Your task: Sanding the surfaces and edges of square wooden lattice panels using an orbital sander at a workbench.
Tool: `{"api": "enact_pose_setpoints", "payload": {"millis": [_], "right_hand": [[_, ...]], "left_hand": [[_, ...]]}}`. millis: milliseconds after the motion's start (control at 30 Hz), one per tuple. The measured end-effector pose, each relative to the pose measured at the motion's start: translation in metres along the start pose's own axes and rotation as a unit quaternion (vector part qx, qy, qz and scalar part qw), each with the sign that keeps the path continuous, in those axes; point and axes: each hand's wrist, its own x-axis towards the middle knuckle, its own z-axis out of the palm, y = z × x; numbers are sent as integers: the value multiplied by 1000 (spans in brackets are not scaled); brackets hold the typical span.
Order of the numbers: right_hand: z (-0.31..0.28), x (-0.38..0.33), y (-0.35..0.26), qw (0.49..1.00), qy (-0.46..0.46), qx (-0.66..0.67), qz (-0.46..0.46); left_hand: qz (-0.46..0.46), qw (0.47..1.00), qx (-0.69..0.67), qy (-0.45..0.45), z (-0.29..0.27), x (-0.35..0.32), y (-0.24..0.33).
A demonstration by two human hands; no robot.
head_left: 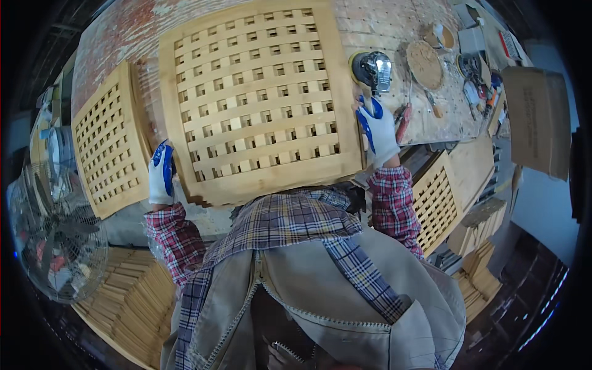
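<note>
A large wooden lattice panel (259,75) with a plain frame lies on the worktable in front of me. My left hand (161,172), in a white glove with a blue coated palm, grips its left edge near the front corner. On the opposite edge, my right hand (377,128) in a matching glove holds the frame; part of its fingers is hidden against the wood. Just beyond the right hand stands a sander (373,71) with a round yellowish pad. A red-handled tool (403,122) lies beside that hand.
A smaller lattice panel (111,142) leans at the left, near a caged fan (58,234). Stacked wooden slats (132,302) sit below. At the right are a round brown disc (424,65), another lattice panel (436,200) and a cardboard box (536,120).
</note>
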Motion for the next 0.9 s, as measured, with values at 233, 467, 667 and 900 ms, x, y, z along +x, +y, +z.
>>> {"api": "enact_pose_setpoints", "payload": {"millis": [233, 467, 667, 900], "right_hand": [[-25, -13, 25, 994, 30, -100, -35], [-19, -6, 18, 986, -15, -159, -48], [-22, 0, 23, 979, -15, -194, -59], [-13, -4, 8, 977, -11, -210, -38]], "left_hand": [[-247, 945, -212, -22, 6, -12, 24], [-245, 939, -240, -29, -2, -24, 36], [-211, 953, -218, -23, -2, -24, 37], [133, 989, -27, 51, 8, -27, 51]]}}
